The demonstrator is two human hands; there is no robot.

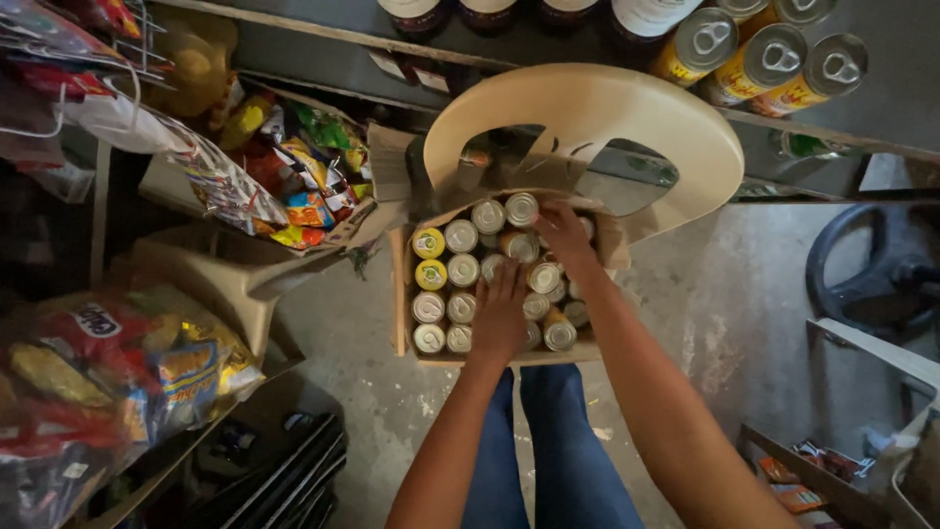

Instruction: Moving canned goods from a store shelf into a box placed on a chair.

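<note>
A cardboard box (pixel 401 294) full of several drink cans (pixel 446 286) rests on a beige plastic chair (pixel 627 118), seen from above. My left hand (pixel 501 315) lies palm down on the cans in the middle of the box, fingers spread. My right hand (pixel 563 233) reaches to the far side of the box, its fingers curled over a can (pixel 520 244) there; whether it grips the can is hidden. Some cans have yellow tops, most are silver. My legs in blue jeans stand below the box.
A shelf at the top holds yellow cans (pixel 764 61) lying on their sides and dark bottles (pixel 416 15). Boxes and racks of snack packets (pixel 304 181) crowd the left side. A black wheel-like ring (pixel 867 269) lies at the right on the concrete floor.
</note>
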